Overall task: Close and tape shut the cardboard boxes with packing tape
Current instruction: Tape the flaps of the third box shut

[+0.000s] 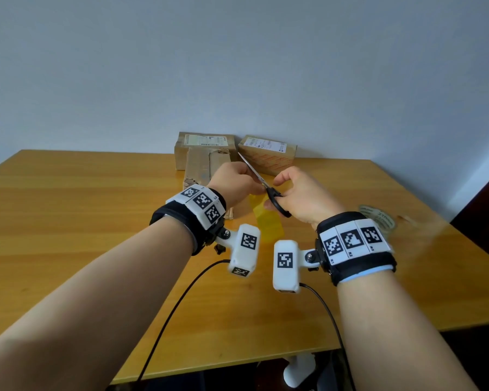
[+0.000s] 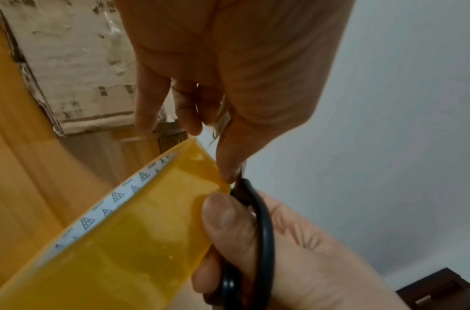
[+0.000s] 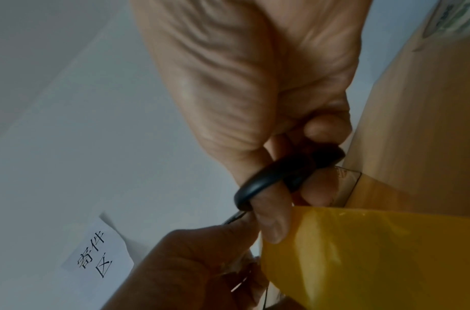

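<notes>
Above wooden table [image 1: 96, 221], right hand [image 1: 302, 198] gripping black scissors [image 1: 277, 203] (2 loops), left hand [image 1: 235, 183] pinching yellow tape [image 1: 267, 218].

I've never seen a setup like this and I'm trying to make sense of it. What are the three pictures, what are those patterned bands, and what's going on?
No machine here: a person wears one camera on the head and one on each wrist. The checkered wristbands carry those small white wrist cameras.

The wide picture is the head view. It shows a wooden table with three cardboard boxes near the wall and a tape roll at the right.

The right hand holds black-handled scissors, fingers through the loops. The left hand pinches the end of a strip of yellow packing tape right at the blades.

The other two pictures are the wrist views, close-ups of that same tape and scissors.
</notes>
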`<act>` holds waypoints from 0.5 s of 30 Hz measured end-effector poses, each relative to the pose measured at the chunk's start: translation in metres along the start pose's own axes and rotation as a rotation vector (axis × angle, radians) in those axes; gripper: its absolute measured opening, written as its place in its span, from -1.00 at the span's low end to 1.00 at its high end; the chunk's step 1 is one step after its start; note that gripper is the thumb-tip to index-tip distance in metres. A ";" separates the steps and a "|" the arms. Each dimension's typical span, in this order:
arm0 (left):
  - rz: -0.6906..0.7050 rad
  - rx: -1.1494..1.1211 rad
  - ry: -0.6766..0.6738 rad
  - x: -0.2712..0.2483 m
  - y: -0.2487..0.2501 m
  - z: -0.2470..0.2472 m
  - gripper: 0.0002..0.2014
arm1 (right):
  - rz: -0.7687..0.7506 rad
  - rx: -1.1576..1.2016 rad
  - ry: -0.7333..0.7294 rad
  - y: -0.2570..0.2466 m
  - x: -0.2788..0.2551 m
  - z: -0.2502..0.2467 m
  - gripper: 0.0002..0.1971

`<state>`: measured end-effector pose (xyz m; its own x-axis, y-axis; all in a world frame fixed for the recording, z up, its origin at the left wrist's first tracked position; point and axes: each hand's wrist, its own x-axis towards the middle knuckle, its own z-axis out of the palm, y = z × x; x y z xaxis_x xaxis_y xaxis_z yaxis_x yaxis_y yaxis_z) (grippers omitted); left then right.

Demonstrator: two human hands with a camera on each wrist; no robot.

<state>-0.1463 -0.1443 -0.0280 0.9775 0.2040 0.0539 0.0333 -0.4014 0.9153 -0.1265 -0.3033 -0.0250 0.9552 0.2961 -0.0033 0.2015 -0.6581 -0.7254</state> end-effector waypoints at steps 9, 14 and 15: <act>0.201 0.392 0.038 0.005 -0.002 0.003 -0.81 | -0.011 0.042 -0.002 0.002 0.003 -0.003 -0.59; 0.095 0.322 -0.022 0.006 -0.010 -0.002 -0.86 | -0.005 0.092 -0.033 0.005 0.002 -0.003 -0.60; 0.044 0.236 -0.020 0.005 -0.012 -0.003 -0.85 | -0.006 0.098 -0.035 0.006 0.002 -0.004 -0.61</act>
<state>-0.1424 -0.1356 -0.0373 0.9829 0.1650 0.0813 0.0363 -0.6071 0.7938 -0.1226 -0.3090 -0.0264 0.9454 0.3253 -0.0218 0.1835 -0.5862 -0.7891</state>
